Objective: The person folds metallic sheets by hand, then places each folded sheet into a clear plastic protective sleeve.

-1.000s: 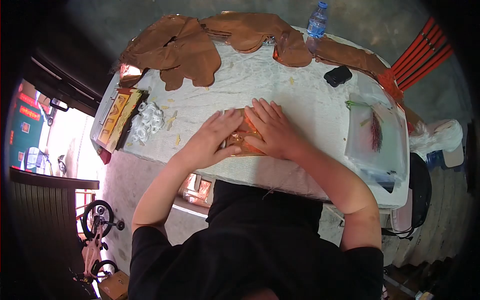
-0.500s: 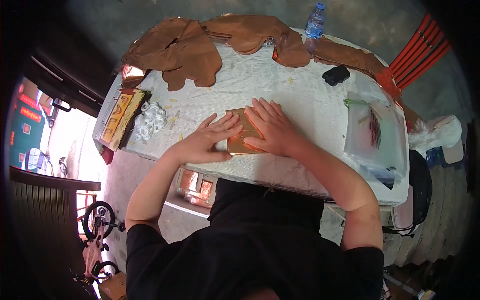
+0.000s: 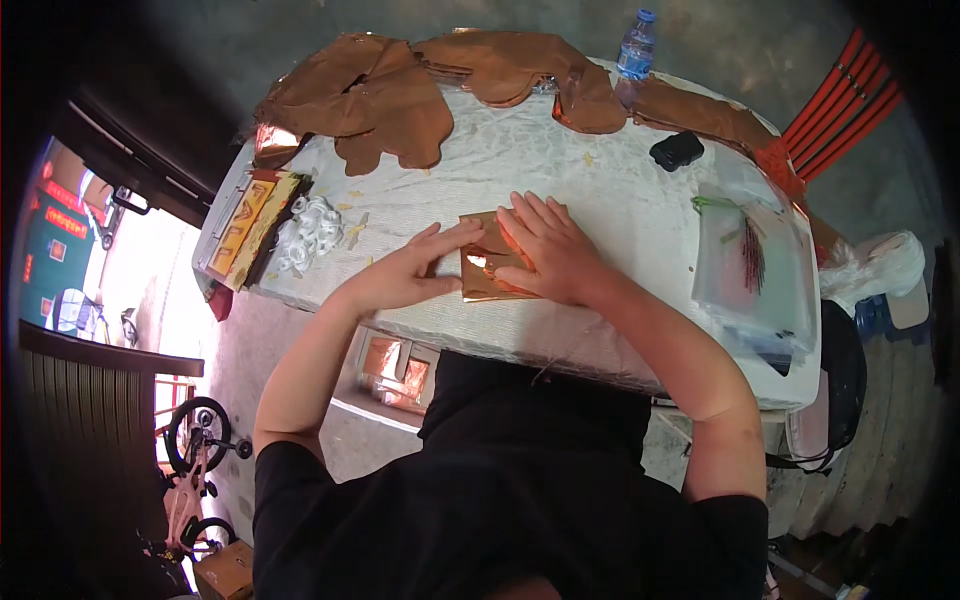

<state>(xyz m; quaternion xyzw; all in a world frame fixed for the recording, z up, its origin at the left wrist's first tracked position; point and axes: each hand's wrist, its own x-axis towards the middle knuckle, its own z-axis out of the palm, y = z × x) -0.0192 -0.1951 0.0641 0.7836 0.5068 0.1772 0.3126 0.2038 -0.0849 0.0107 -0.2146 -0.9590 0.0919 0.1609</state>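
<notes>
A shiny copper-gold foil piece [image 3: 484,287], roughly square and apparently folded, lies flat on the table before me. My right hand [image 3: 552,252] rests palm down over its right half, fingers stretched toward the far edge. At its left side, my left hand [image 3: 408,270] lies low with fingers extended; the fingertips reach the foil's upper left edge, and the thumb points at its lower left corner. Both hands cover parts of the foil. Neither one grips it.
Brown foil sheets [image 3: 380,110] line the far edge, near a water bottle [image 3: 636,48]. A black object [image 3: 677,151] lies to the right, above clear plastic sleeves [image 3: 730,290]. Leftward are white rings [image 3: 308,235] and a yellow-red box [image 3: 250,228]. Red bars [image 3: 840,90] stand beyond.
My left hand has drawn back slightly to the left, uncovering more of the foil. My right hand stays flat on it. The whole view has shifted a little.
</notes>
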